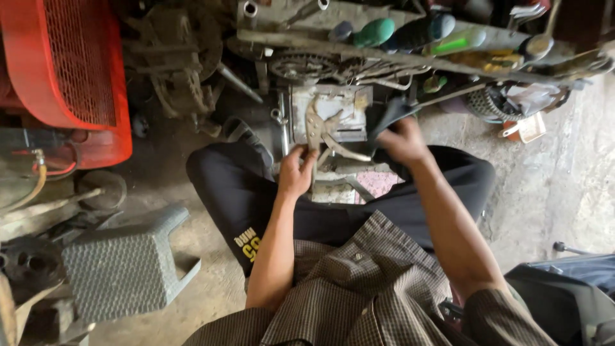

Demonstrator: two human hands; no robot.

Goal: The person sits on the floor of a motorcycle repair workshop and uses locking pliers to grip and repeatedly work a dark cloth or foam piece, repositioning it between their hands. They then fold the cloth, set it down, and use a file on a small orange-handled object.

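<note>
Concrete workshop floor (551, 186), dusty and crowded with greasy parts, is where all this sits. Right in the middle, between the person's knees, there's a pair of locking pliers (323, 128) lying across a small grey metal box (333, 112), handles pointing down toward the lap. The left hand (295, 173) is curled just below the pliers with its fingertips on the lower handle end, a loose partial grip rather than a full fist. The right hand (402, 140) is closed around a dark strip or cloth (391, 114) that runs up from it toward the box; can't make out exactly what that piece is. Under both hands is a pale block with a pinkish patch (378, 182), resting by the black trousers (237, 192). Past the box there's a toothed sprocket (301, 64) and a long metal rail (384, 54) loaded with screwdriver handles (375, 31) in green and blue. Off to the left sits a red machine with a mesh guard (77, 64), and closer in a grey plastic stool (128, 266) tipped on its side.
</note>
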